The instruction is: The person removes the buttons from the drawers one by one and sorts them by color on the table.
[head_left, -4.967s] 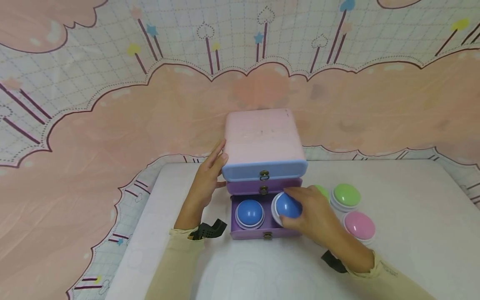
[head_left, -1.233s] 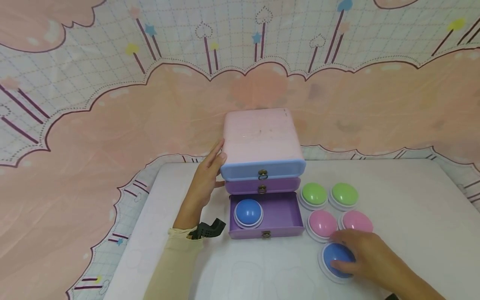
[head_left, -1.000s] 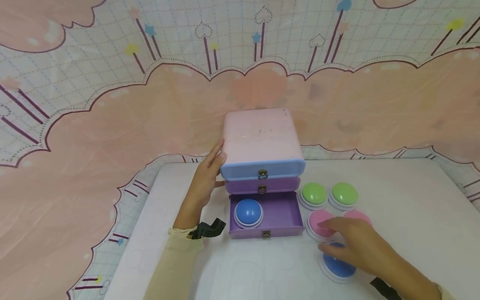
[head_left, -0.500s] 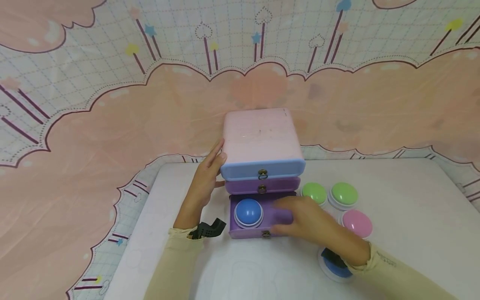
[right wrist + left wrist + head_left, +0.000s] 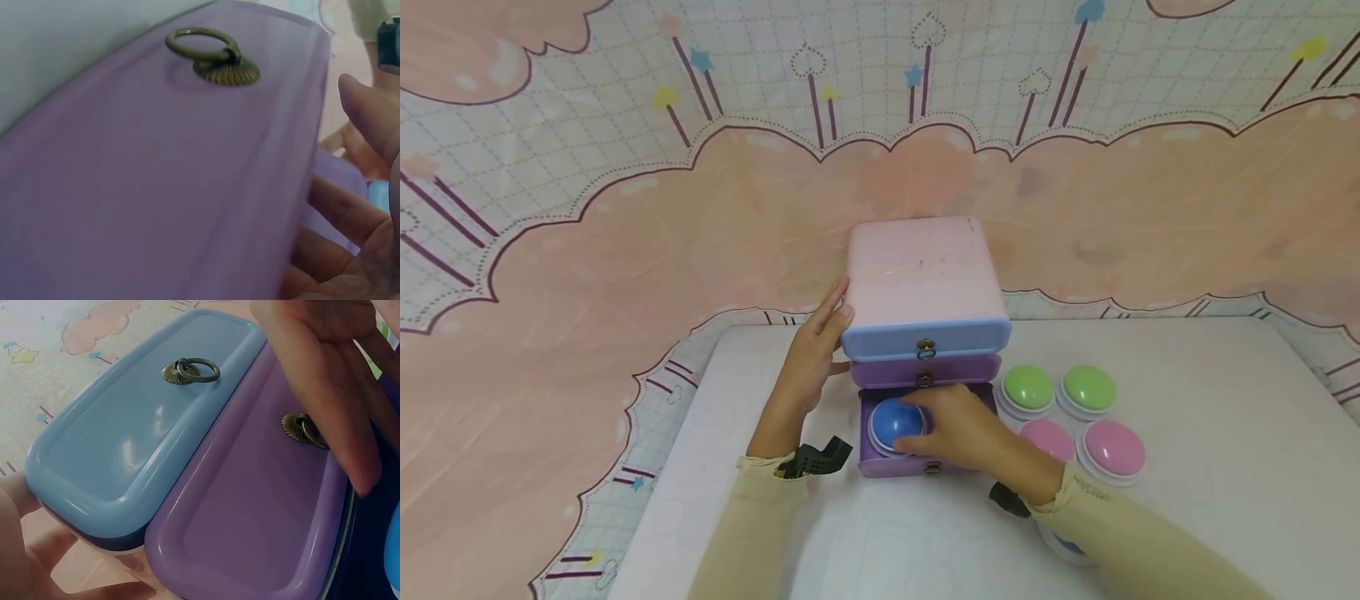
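Note:
A small pink-topped drawer cabinet (image 5: 925, 267) stands at the table's back, its lowest purple drawer (image 5: 887, 469) pulled out. My left hand (image 5: 808, 358) rests on the cabinet's left side with fingers extended; part of it also shows in the left wrist view, beside the blue drawer front (image 5: 125, 437). A round blue button (image 5: 891, 423) with a white base sits at the left inside the drawer. My right hand (image 5: 966, 429) reaches in, thumb and fingers curved round the dome. In the right wrist view, the drawer front (image 5: 156, 156) hides that button.
Right of the cabinet stand two green buttons (image 5: 1028, 387) (image 5: 1090, 387) and two pink ones (image 5: 1115, 447) (image 5: 1047, 437). Another blue button (image 5: 1067, 546) lies in front of them, mostly under my right sleeve (image 5: 1120, 517). Brass ring pulls (image 5: 926, 346) stick out from the drawer fronts.
My right hand took one blue button from the drawer, set it before the pink ones, then moved left to the other blue button. My left hand has stayed at the cabinet.

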{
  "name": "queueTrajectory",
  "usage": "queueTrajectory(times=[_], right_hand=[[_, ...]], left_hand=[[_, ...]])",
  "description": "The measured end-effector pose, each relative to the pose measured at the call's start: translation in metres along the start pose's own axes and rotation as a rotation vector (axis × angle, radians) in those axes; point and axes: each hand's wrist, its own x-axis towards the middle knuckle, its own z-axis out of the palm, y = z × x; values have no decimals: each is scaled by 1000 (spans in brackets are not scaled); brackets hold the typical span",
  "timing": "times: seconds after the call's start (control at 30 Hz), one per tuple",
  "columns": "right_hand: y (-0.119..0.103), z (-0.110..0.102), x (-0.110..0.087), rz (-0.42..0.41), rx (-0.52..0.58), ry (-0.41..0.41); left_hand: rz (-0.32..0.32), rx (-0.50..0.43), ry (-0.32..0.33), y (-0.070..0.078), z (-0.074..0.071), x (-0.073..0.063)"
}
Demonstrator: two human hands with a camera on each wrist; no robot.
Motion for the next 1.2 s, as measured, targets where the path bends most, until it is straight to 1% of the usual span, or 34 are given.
queueTrajectory(times=[0.33,0.53,0.7,0.97,1.2], right_hand=[[-5,19,13,72,-10,-22],[-4,28,18,91,-21,-1],[-4,32,21,121,-30,17],[-7,36,23,172,-38,-2],[-6,34,22,160,-47,13]], left_hand=[[1,3,0,-1,0,0],[-2,4,1,-2,0,1],[1,8,1,-2,-1,1],[2,-8,-3,1,0,0],[-2,-12,-2,-2,0,1]])
